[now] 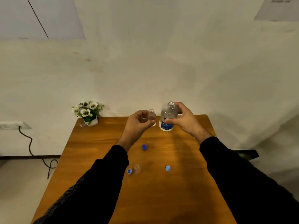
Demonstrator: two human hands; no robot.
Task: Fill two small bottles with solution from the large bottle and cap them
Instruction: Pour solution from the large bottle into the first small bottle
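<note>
**Both bottles in hand, uncapped, over far half of table**

Wooden table (100, 159) fills the lower centre, far edge against a pale wall (145, 62). Black sleeves (90, 188) come in from 7 and 5 o'clock.

Right hand (184, 120), at about 1 o'clock from table centre: fingers wrapped around the large clear bottle (167, 117), thumb across its blue label, other fingers behind the shoulder. Bottle is uncapped, near upright, leaning slightly; can't tell if its base touches the table.

Left hand (137, 123), just at 9 o'clock of the right: thumb and fingertips closed on a small clear bottle (151, 116), open mouth up, held beside the large bottle. The two bottles are close but apart.

Potted white flowers (87, 112) at the table's far-left corner, 10 o'clock. Dark cable (30, 146) trails down the wall to the floor, left of the table.

Second small bottle (137, 168) stands uncapped on the table at 6 o'clock of the left hand, well apart from it; blurred, fill level unreadable.

Three blue caps on the table: one (144, 147) between the forearms, one (129, 171) just beside the second small bottle at its 9 o'clock, one (168, 168) at its 3 o'clock, apart.
</note>
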